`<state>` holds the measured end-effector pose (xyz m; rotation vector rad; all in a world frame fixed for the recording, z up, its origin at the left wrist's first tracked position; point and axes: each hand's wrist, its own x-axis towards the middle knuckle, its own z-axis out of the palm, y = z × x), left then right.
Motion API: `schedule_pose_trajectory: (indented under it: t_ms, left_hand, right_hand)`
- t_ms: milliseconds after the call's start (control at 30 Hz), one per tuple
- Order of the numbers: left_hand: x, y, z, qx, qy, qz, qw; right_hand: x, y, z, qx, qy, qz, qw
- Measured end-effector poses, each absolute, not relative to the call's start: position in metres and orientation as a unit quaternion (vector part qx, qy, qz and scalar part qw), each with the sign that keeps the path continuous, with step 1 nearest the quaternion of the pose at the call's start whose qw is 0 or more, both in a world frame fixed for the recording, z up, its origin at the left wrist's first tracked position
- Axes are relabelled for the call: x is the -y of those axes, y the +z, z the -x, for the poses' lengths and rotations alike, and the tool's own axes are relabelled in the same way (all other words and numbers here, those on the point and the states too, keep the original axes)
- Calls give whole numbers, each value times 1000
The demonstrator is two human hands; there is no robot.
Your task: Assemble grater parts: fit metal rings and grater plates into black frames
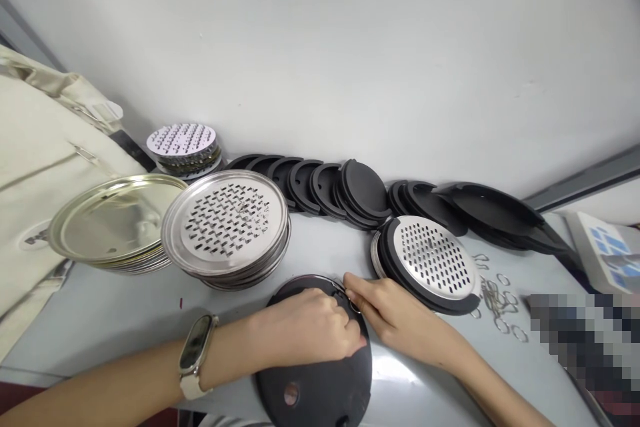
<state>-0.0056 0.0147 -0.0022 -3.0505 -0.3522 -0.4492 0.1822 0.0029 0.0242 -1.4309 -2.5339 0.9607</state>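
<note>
A round black plastic disc (pixel 315 383) with a small hole lies flat on the table below my hands. Curled into a fist, my left hand (pixel 313 327) rests over its upper part, and whatever its fingers hold is hidden. My right hand (pixel 383 310) pinches a small metal ring clip (pixel 354 307) at the disc's upper right edge. Just beyond the right hand sits a stack of black discs topped by a perforated metal grater plate (pixel 435 257). Several loose metal ring clips (pixel 500 303) lie to the right of that stack.
Left of the disc stand stacked grater plates (pixel 227 223) and shiny round metal trays (pixel 120 220). A smaller grater stack (pixel 183 140) and a row of black discs (pixel 305 183) line the wall. Cream cloth bags (pixel 35 167) border the left; a white box (pixel 603 250) stands right.
</note>
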Motion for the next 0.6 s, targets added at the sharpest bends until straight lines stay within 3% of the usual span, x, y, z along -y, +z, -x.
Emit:
schedule_pose_trajectory:
  t_ms: [600]
  left_hand:
    - [-14, -2, 7, 117, -153, 981, 8]
  right_hand:
    - [-4, 27, -181, 836, 291, 464, 21]
